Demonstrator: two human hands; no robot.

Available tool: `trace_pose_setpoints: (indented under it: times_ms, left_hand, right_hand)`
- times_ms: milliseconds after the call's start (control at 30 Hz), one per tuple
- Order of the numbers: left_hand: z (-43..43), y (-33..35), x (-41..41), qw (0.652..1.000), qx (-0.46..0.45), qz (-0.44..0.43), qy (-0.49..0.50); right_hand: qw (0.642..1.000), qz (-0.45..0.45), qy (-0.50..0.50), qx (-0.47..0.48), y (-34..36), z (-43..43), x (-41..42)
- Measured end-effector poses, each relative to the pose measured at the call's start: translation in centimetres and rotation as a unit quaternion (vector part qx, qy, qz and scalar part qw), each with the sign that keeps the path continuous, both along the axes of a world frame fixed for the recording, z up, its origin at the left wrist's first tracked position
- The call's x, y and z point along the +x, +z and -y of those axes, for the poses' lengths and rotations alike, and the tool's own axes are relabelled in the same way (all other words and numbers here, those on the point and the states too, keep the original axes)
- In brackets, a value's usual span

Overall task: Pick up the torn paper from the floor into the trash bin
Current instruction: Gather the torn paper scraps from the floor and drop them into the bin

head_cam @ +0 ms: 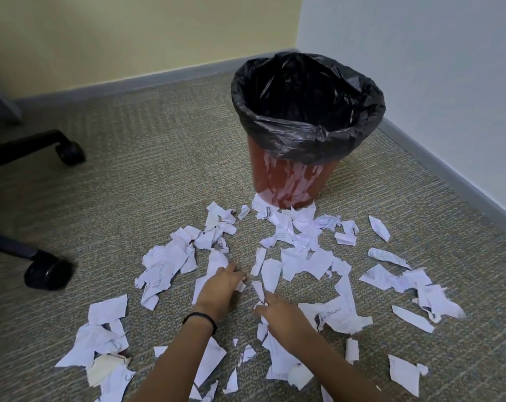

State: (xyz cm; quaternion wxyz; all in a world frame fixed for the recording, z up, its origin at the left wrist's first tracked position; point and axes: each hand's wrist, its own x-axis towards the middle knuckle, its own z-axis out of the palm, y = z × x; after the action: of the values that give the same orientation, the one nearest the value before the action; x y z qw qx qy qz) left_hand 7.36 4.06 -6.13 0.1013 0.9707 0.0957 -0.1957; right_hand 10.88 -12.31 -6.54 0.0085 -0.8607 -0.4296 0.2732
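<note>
Several torn white paper scraps (299, 256) lie scattered over the carpet in front of the trash bin (289, 181), a red bin lined with a black bag (275, 123). My left hand (220, 288), with a black band on its wrist, reaches down onto a long scrap (217, 261). Its fingertips curl on a small piece (241, 285). My right hand (279, 313) is just to the right, pinching a narrow strip (259, 290) between thumb and fingers. Both hands are low at the carpet, a short way in front of the bin.
The bin stands in a corner where a yellow wall (130, 39) meets a white wall (434, 68). Two black chair casters (47, 271) (70, 152) on their legs sit at the left. A grey furniture leg (2, 103) stands at the far left.
</note>
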Motion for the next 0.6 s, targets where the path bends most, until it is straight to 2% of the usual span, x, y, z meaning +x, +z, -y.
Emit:
trace_pose_setpoints:
  times_ms: [267,467,533,600]
  left_hand:
    - [-0.3,0.5,-0.5,0.999,0.023,0.007,-0.02]
    - [-0.8,2.0,0.5,0.995,-0.058,0.06,0.054]
    - [-1.0,4.4,1.0,0.986,-0.079,0.128,0.073]
    - [-1.4,8.0,2.0,0.967,-0.07,0.225,0.097]
  right_hand:
    - [0.988,-0.105,-0.11,0.03,0.2,0.9,0.9]
    - [0.946,-0.171,-0.231,0.148,1.5,1.7,1.5]
    - [0.912,-0.198,-0.295,0.203,3.7,1.6,2.5]
    - [0.837,-0.267,-0.384,0.285,6.7,1.3,3.9]
